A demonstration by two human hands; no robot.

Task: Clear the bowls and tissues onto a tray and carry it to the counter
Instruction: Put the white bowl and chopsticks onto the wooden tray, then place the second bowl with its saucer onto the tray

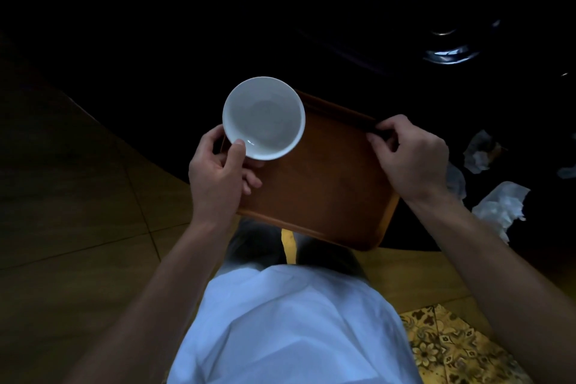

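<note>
A brown rectangular tray (pixel 324 184) lies at the near edge of a dark round table, partly overhanging it. My left hand (pixel 218 171) grips the near rim of an empty white bowl (pixel 263 118), thumb on the rim, over the tray's far left corner. Whether the bowl rests on the tray or hangs above it I cannot tell. My right hand (pixel 411 156) pinches the tray's far right edge. Crumpled white tissues (pixel 498 206) lie on the table to the right of the tray, and another tissue (pixel 477 151) sits further back.
The dark table (pixel 187 56) fills the top of the view. Shiny dark dishes (pixel 448 53) glint at the far right. Wooden floor (pixel 78 212) lies to the left, a patterned yellow floor (pixel 448 346) at the lower right.
</note>
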